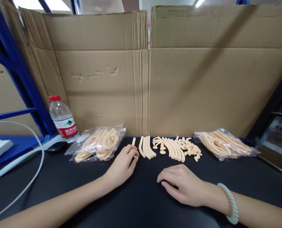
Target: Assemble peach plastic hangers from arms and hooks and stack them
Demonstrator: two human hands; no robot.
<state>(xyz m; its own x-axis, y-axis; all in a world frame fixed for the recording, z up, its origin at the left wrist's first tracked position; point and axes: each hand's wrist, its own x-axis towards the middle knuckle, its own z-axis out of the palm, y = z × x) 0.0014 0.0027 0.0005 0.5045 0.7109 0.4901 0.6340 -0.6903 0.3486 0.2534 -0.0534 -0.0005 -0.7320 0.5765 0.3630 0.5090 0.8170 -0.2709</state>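
My left hand [124, 164] is closed on a cream-coloured strip [134, 141], whose upper end sticks out past the fingers. Just right of it, several matching curved strips [147, 147] with holes at their ends lie side by side. My right hand [182, 185] rests on the black table, fingers loosely bent, thumb apart from them and nothing visible between. Beyond that hand lies a second row of curved strips [175, 148]. Small branched cream pieces [190, 147] are heaped on its right, and a few more small pieces [161, 145] lie on its left.
Clear bags of cream parts lie at left [98, 144] and right [224, 144]. A red-capped water bottle [63, 118], a black object [56, 147] and a white cable [39, 161] are at left. Cardboard panels [102, 76] wall the back. A dark flat device [274, 158] is at right.
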